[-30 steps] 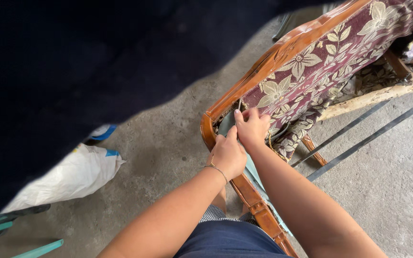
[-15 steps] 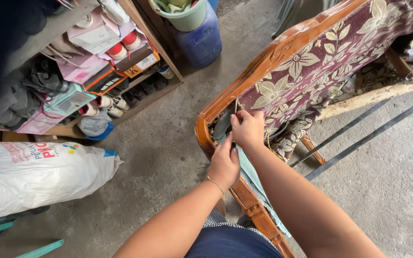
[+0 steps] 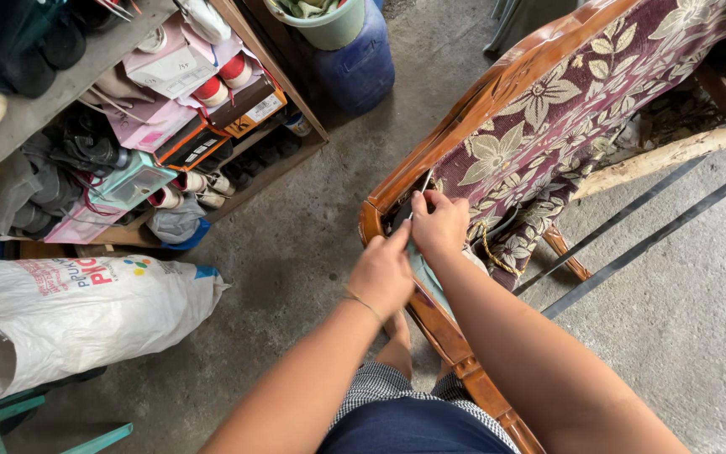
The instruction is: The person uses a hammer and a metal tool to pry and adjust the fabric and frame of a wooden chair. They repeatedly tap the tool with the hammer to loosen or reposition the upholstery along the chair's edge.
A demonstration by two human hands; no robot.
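A carved wooden chair frame lies tilted, covered with maroon floral upholstery fabric. Both hands work at its rounded lower corner. My right hand pinches a thin pale tool or strip against the fabric edge by the wood. My left hand is closed just below it, fingers curled on the corner of the frame, a thin bracelet on the wrist. What the left fingers grip is hidden. A teal fabric layer shows under the hands.
A wooden shelf packed with shoe boxes and shoes stands at the upper left. A white woven sack lies on the concrete floor at the left. A blue barrel with a green bucket stands behind. Two dark straps and a pale log lie at the right.
The view has swung up and left, uncovering the shelf and sack. My hands stay at the chair's corner; the right hand now pinches the thin strip higher up.
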